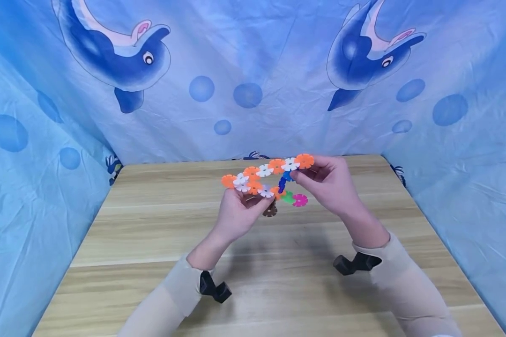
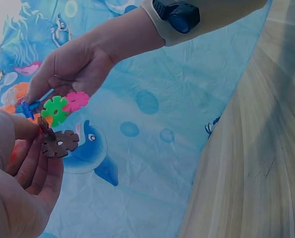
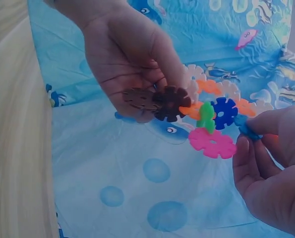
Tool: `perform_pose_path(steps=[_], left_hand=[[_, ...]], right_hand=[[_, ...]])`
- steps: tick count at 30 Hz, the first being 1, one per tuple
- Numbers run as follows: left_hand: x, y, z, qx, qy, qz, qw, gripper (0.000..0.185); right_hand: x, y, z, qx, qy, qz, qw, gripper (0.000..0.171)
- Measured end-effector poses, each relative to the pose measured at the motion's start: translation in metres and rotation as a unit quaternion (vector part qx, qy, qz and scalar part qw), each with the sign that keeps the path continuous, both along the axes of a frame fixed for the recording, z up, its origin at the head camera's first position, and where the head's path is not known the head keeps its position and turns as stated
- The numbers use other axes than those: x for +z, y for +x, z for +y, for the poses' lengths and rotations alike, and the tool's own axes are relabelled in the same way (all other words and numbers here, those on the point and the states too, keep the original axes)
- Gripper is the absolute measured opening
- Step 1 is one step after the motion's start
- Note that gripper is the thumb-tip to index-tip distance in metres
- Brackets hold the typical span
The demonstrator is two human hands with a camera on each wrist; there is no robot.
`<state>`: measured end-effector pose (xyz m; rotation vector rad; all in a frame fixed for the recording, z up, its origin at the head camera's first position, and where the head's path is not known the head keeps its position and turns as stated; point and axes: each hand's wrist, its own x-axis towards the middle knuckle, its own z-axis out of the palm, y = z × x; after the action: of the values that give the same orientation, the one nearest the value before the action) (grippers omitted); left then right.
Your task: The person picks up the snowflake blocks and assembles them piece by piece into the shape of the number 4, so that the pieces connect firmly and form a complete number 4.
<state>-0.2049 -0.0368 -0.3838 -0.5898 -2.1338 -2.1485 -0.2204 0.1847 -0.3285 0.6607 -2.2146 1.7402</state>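
Held up over the table is a loop of interlocking notched plastic discs, mostly orange and white. My left hand grips its near row, thumb close to a white disc. At the far right end my right hand pinches a light blue disc. A dark blue disc stands between the two rows. Green and pink discs branch off the near row's right end. Brown discs hang beside my left fingers, which partly hide the near row.
Beneath both hands lies a wood-grain table. A blue cloth printed with dolphins and bubbles surrounds its back and sides. Black mounts sit on both wrists over pale sleeves.
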Motion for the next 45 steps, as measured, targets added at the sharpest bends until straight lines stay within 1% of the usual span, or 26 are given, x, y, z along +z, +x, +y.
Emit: perform_pose_path(steps=[7,13,17,21,25,29,31,32,33,34,36,38,40,42,45], left_hand=[[-0.002,0.002,-0.002,0.002,-0.036,0.016,0.9992,0.024],[-0.005,0.002,-0.002,0.003,-0.051,0.028,0.9983,0.022],[-0.003,0.003,-0.001,0.003,-0.043,0.031,0.9986,0.023],[0.001,0.006,0.001,0.006,-0.03,0.041,0.9987,0.024],[0.002,0.009,0.002,0.008,-0.014,0.049,0.9987,0.025],[0.002,0.009,0.0,-0.004,-0.001,0.033,0.9994,0.029],[0.0,0.008,-0.005,-0.004,0.004,0.017,0.9998,0.036],[-0.001,0.007,-0.009,0.001,0.007,0.018,0.9998,0.043],[-0.002,0.006,-0.013,0.01,0.008,0.027,0.9996,0.05],[-0.002,0.006,-0.017,0.017,0.011,0.046,0.9987,0.058],[-0.001,0.005,-0.024,0.03,0.021,0.1,0.9943,0.07],[0.002,0.005,-0.03,0.039,0.011,0.173,0.984,0.074],[0.005,0.006,-0.032,0.04,-0.016,0.228,0.9726,0.069],[0.008,0.008,-0.031,0.047,-0.055,0.257,0.9636,0.063],[0.011,0.009,-0.027,0.047,-0.101,0.265,0.9577,0.056]], right_hand=[[0.002,0.002,0.0,0.03,0.032,0.039,0.998,0.02],[0.001,0.003,0.001,0.035,0.062,0.037,0.997,0.016],[0.004,0.003,0.002,0.038,0.083,0.026,0.996,0.016],[0.007,0.004,0.003,0.051,0.078,0.015,0.996,0.019],[0.008,0.007,0.003,0.053,0.061,0.027,0.996,0.018],[0.011,0.008,0.002,0.052,0.054,0.047,0.996,0.015],[0.012,0.008,0.003,0.055,0.057,0.052,0.996,0.012],[0.012,0.008,0.003,0.055,0.062,0.051,0.995,0.011],[0.012,0.008,0.004,0.056,0.065,0.05,0.995,0.011],[0.012,0.007,0.005,0.056,0.066,0.045,0.995,0.01],[0.012,0.006,0.005,0.061,0.067,0.032,0.995,0.008],[0.009,0.005,0.004,0.067,0.065,0.016,0.996,0.01],[0.007,0.005,0.003,0.076,0.055,0.002,0.996,0.011],[0.004,0.005,0.001,0.08,0.048,-0.008,0.996,0.011],[0.002,0.004,0.0,0.075,0.039,-0.014,0.996,0.01]])
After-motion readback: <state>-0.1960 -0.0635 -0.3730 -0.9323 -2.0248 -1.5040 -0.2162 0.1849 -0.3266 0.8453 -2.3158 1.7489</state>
